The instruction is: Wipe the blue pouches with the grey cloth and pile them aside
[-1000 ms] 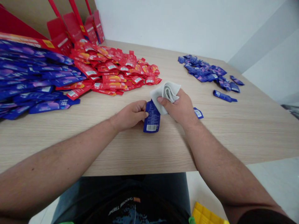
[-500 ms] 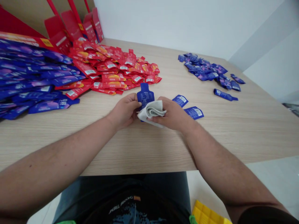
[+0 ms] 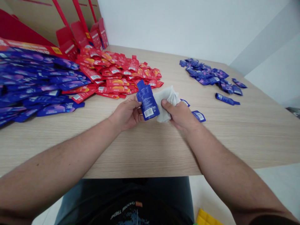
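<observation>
A blue pouch [image 3: 148, 101] with a narrow spout end and a barcode is pinched by its left edge in my left hand [image 3: 128, 114], its printed back towards me. My right hand [image 3: 181, 114] grips a folded whitish cloth [image 3: 165, 117] just right of the pouch, the thumb on top. Beyond my right hand two more blue pouches lie on the table, partly hidden by it; the nearer blue pouch [image 3: 199, 116] shows its barcode end.
Red pouches [image 3: 117, 73] are heaped at the back left, beside a large pile of blue pouches [image 3: 44, 84]. Red cartons [image 3: 70, 40] stand behind them. A smaller blue pile [image 3: 206, 72] and a single blue pouch [image 3: 227, 99] lie on the wooden table [image 3: 140, 156] at right.
The cloth has come off the front of the blue pouch and moved right, uncovering its barcode end. The pouch has tilted in my left hand. The view has shifted slightly.
</observation>
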The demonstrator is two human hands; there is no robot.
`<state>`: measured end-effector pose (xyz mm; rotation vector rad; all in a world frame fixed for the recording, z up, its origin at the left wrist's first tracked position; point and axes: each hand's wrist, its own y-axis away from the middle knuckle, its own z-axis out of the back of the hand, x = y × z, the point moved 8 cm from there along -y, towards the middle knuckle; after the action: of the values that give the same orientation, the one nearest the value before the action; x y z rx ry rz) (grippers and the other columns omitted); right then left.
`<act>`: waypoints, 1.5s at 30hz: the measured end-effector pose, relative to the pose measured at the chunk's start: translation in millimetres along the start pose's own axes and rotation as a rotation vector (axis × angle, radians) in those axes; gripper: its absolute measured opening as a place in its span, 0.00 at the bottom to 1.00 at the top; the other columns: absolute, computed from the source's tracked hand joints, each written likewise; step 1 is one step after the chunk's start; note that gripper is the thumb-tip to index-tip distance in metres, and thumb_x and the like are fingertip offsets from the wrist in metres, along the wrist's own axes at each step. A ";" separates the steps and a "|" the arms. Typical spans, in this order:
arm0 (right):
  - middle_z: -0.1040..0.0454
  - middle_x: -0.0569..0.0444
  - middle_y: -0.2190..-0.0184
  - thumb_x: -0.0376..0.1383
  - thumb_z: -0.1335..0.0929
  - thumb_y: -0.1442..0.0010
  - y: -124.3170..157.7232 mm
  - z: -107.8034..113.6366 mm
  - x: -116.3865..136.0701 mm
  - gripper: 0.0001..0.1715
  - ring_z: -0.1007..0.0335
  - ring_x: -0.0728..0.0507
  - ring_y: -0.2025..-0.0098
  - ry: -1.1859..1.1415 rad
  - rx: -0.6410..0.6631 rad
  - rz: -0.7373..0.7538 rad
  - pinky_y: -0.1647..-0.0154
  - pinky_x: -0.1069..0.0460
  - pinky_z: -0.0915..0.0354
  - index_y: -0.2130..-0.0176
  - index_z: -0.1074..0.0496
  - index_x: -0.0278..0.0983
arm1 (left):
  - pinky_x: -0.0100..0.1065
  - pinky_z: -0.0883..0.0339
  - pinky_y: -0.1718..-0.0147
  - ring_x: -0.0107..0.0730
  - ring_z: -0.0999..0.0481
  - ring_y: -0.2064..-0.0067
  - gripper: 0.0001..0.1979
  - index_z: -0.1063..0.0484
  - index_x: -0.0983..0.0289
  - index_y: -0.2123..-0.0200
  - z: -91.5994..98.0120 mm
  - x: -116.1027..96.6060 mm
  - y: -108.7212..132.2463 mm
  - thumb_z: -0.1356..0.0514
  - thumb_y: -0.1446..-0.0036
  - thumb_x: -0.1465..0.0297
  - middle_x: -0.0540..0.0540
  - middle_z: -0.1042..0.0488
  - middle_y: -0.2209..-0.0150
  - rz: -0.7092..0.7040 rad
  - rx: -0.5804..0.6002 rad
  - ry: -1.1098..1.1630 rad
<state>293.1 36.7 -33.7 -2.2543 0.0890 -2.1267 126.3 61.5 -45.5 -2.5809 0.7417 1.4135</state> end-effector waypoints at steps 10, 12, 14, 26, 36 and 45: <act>0.17 0.50 0.60 0.55 0.24 0.43 16.4 -20.0 21.2 0.26 0.21 0.37 0.56 0.453 0.074 0.197 0.52 0.42 0.27 0.56 0.22 0.39 | 0.34 0.24 0.68 0.32 0.21 0.70 0.17 0.26 0.64 0.63 -15.2 16.3 4.7 0.28 0.58 0.76 0.51 0.21 0.69 -0.005 -0.027 -0.129; 0.17 0.49 0.59 0.54 0.26 0.42 16.7 -17.9 26.4 0.25 0.21 0.37 0.56 0.498 0.037 0.237 0.52 0.42 0.28 0.55 0.22 0.38 | 0.31 0.27 0.71 0.28 0.25 0.73 0.14 0.27 0.63 0.65 -8.3 13.1 3.6 0.29 0.55 0.77 0.49 0.23 0.72 -0.029 -0.090 -0.104; 0.17 0.48 0.56 0.53 0.26 0.41 16.4 -15.2 30.2 0.24 0.21 0.36 0.55 0.540 0.006 0.276 0.51 0.41 0.28 0.54 0.21 0.38 | 0.29 0.30 0.74 0.26 0.28 0.76 0.07 0.29 0.62 0.68 -3.5 9.6 3.5 0.33 0.49 0.74 0.48 0.26 0.75 -0.049 -0.128 -0.065; 0.18 0.45 0.53 0.51 0.27 0.40 12.2 -6.2 36.7 0.23 0.23 0.34 0.51 0.760 -0.086 0.392 0.48 0.38 0.29 0.52 0.21 0.39 | 0.26 0.37 0.79 0.23 0.36 0.79 0.12 0.39 0.61 0.73 -1.0 3.7 2.5 0.36 0.46 0.72 0.44 0.36 0.79 -0.122 -0.102 -0.322; 0.20 0.47 0.57 0.49 0.28 0.39 13.0 3.0 50.0 0.21 0.25 0.35 0.54 0.889 -0.128 0.442 0.51 0.40 0.29 0.52 0.22 0.39 | 0.28 0.33 0.74 0.24 0.32 0.76 0.13 0.39 0.62 0.75 -10.8 2.6 8.0 0.35 0.49 0.70 0.45 0.34 0.77 -0.127 0.044 -0.517; 0.20 0.47 0.57 0.49 0.28 0.40 12.9 -0.1 49.1 0.22 0.24 0.35 0.55 0.822 -0.083 0.432 0.51 0.40 0.29 0.53 0.22 0.39 | 0.28 0.36 0.74 0.24 0.34 0.76 0.13 0.38 0.62 0.75 -13.3 2.2 9.5 0.35 0.50 0.70 0.45 0.34 0.78 -0.152 0.097 -0.569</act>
<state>295.6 20.4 14.3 -1.0878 0.6215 -2.6152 133.0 48.0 -38.5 -1.9537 0.4961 1.8700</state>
